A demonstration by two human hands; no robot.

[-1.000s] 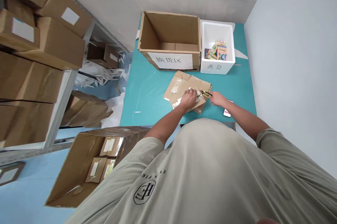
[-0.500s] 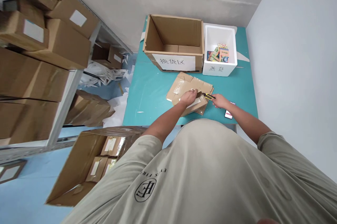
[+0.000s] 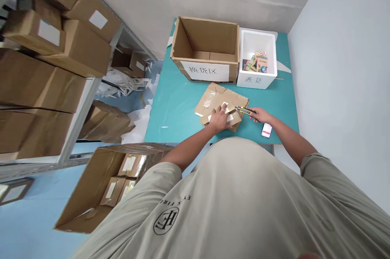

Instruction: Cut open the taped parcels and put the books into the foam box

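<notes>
Steel shelving point(image 3: 81, 104) stacked with brown cartons point(image 3: 81, 48) lines the left side of the narrow room. White paper scraps point(image 3: 137, 121) lie on the blue floor point(image 3: 30, 226) beside it, and an open carton point(image 3: 88, 194) sits on the floor near the person's left elbow. Against the far wall, the teal counter point(image 3: 170, 113) carries an open cardboard box point(image 3: 205, 35) with a white label of Chinese characters point(image 3: 204, 71). Just beside it stands a white foam box point(image 3: 257, 82) holding colourful booklets point(image 3: 255, 62).

A flattened, taped cardboard parcel point(image 3: 221, 102) lies on the counter in front of these boxes, with nothing between it and the hands. The left hand point(image 3: 217, 119) is pressed down on the parcel, its fingers loosely spread. The right hand point(image 3: 258, 115) is closed around a yellow-and-black utility knife point(image 3: 243, 109), whose tip reaches the parcel's edge. Near that hand lies a small white-and-red object point(image 3: 266, 130), probably a phone, though it is hard to be sure from here.
</notes>
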